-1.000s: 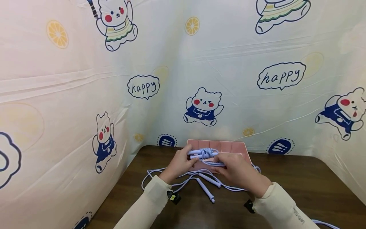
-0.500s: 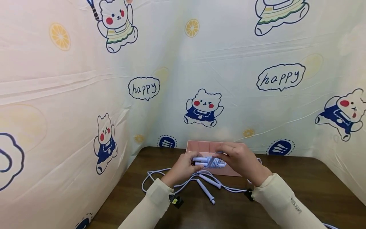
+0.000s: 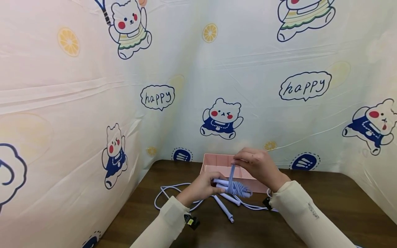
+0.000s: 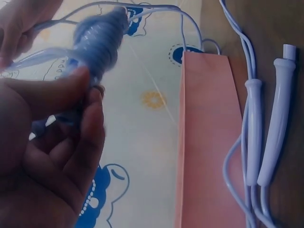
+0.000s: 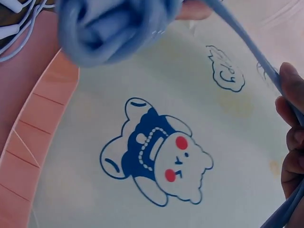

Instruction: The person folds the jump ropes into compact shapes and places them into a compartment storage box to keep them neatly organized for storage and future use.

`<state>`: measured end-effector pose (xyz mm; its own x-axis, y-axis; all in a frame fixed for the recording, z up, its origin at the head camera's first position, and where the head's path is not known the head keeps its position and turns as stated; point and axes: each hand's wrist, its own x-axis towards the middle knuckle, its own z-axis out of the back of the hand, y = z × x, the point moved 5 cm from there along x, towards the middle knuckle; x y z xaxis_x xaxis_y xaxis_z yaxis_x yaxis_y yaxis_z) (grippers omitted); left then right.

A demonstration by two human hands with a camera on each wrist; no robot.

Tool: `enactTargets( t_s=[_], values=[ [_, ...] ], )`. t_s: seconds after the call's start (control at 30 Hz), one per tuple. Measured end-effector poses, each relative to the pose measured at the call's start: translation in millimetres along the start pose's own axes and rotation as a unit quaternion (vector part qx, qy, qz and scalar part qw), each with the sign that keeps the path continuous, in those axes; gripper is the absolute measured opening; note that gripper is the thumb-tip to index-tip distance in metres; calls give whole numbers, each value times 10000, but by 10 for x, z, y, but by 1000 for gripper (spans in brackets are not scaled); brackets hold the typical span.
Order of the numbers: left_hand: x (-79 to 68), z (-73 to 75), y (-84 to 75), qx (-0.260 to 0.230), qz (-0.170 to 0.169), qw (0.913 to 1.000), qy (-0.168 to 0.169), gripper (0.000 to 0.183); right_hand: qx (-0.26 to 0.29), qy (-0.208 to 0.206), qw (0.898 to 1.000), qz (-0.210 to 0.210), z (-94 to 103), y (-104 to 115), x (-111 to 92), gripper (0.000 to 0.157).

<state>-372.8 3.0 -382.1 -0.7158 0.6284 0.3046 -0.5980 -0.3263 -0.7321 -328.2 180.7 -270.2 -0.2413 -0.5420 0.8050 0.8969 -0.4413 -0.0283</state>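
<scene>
A light-blue jump rope (image 3: 239, 189) is held up in front of the pink box, its cord wound in coils round its paired handles. My left hand (image 3: 203, 187) grips the handle ends, thumb on the near side. Above the bundle, my right hand (image 3: 258, 166) pinches the free cord (image 3: 231, 174), which runs taut up from the coils. In the left wrist view the wound coils (image 4: 97, 45) lie just beyond my left thumb. The right wrist view shows the bundle's end (image 5: 114, 31) and the stretched cord (image 5: 247, 40) leading to my right fingers (image 5: 292, 88).
Behind the hands stands a pink box (image 3: 260, 186) with dividers inside. On the brown table (image 3: 214, 237) lies another light-blue jump rope, its handle (image 3: 224, 209) nearest me and cord loops (image 3: 164, 187) spread left. A printed cloth (image 3: 173, 41) surrounds the table.
My right hand has gone from beside the bundle to above it, drawing the cord upward. The bundle and my left hand have come lower and slightly right, in front of the box.
</scene>
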Motion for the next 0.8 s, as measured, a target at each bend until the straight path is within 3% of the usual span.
enactTargets(
  t_s=[0.17, 0.47, 0.63, 0.73, 0.8],
  values=[
    [-22, -23, -39, -17, -365, 9992, 133, 22, 145, -108, 9993, -337, -36, -147, -37, 16],
    [-63, 4, -106, -584, -459, 9971, 174, 22, 392, -158, 9939, -1020, -205, -455, -217, 12],
    [-73, 48, -124, -1137, -572, 9919, -13, 23, -111, 229, 9897, -1406, -415, -560, -370, 8],
    [-83, 79, -127, -1416, -537, 9882, -213, 23, -607, 442, 9870, -1419, -532, -541, -452, 9],
    [-90, 105, -132, -1623, -481, 9848, -382, 23, -600, 501, 9872, -1387, -603, -500, -504, 9]
  ],
)
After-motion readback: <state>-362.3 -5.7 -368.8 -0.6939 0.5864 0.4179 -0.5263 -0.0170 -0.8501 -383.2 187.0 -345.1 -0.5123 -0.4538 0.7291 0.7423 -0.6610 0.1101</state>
